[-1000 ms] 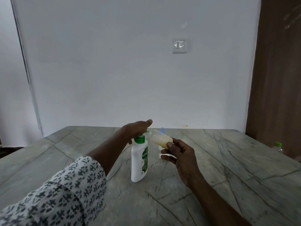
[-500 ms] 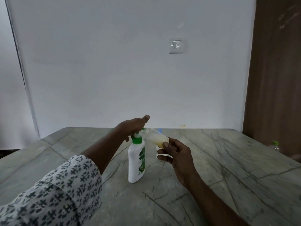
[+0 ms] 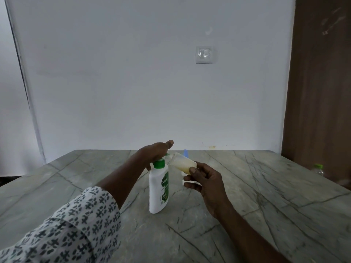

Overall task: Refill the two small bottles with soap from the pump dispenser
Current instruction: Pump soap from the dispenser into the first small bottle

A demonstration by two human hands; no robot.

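The pump dispenser (image 3: 158, 188), white with a green collar and a green label, stands upright about midway between the counter's (image 3: 256, 215) left and right edges. The left grip (image 3: 155, 152) lies palm down on the pump head and hides it. One digit is stretched forward, and the grip presses on the head rather than wrapping it. The right grip (image 3: 205, 179) is closed on a small bottle (image 3: 181, 164), pinching its base between thumb and fingers. The clear bottle is tilted, with its open mouth up against the green nozzle just right of the dispenser's collar. Pale yellowish soap is pooled in its lower part. Behind the right grip, toward the far edge, a blue-topped item (image 3: 185, 153) is largely hidden. Off the right edge stands a green-capped bottle (image 3: 318, 168)
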